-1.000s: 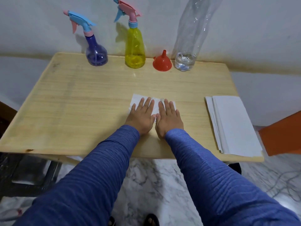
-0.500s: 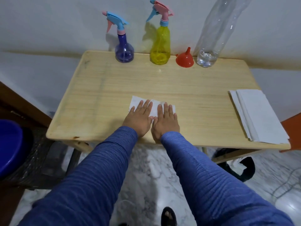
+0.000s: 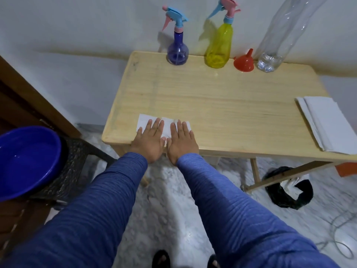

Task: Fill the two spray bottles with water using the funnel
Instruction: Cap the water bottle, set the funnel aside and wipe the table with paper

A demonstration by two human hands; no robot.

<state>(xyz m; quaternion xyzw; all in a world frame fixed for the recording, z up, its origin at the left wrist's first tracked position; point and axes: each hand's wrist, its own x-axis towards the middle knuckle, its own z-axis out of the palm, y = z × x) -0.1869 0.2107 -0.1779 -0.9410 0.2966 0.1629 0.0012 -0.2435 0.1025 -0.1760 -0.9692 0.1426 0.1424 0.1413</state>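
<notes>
Head view: pre-start, left hand (image 3: 149,144) and right hand (image 3: 181,144) flat, fingers straight, on a paper sheet (image 3: 144,120), grasping nothing; 2 capped spray bottles, blue (image 3: 177,50) and yellow (image 3: 219,48), red funnel (image 3: 243,61) inverted beside near-empty clear bottle (image 3: 270,60) at table (image 3: 222,97) back; basin (image 3: 27,161) holds water; next, likely uncap a sprayer.

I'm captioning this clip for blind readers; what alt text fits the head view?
The left hand and right hand rest flat on a white paper at the near edge of a wooden table. Along the far edge stand a blue spray bottle, yellow spray bottle, red funnel and clear plastic bottle.
</notes>
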